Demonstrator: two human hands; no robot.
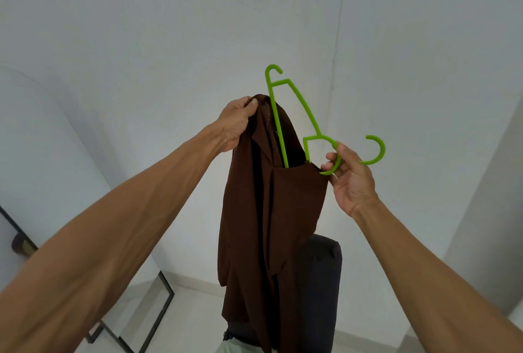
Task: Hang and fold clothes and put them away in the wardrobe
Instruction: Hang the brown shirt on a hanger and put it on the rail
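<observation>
At the top of the brown shirt (254, 211): the left hand (237, 123) pinches a bunch of cloth by the collar and holds the garment up, so it hangs long and loose.
Green hanger (319, 135): tilted, one end pushed down inside the shirt's neck opening, the other end sticking up above the shirt.
Right hand (351, 180): to the right of the shirt, fingers curled round the hanger's loop just under its hook.
Step in hand: hanging, likely threading the hanger into the shoulders; it is only half in.
Next move: probably level the hanger so both ends sit under the shoulders, while the left hand eases the collar over the raised end.
Behind the shirt: a dark chair (319, 282); a black-framed mirror (169, 291) lower left of the shirt.
Writing: none readable; nothing at the collar can be read.
</observation>
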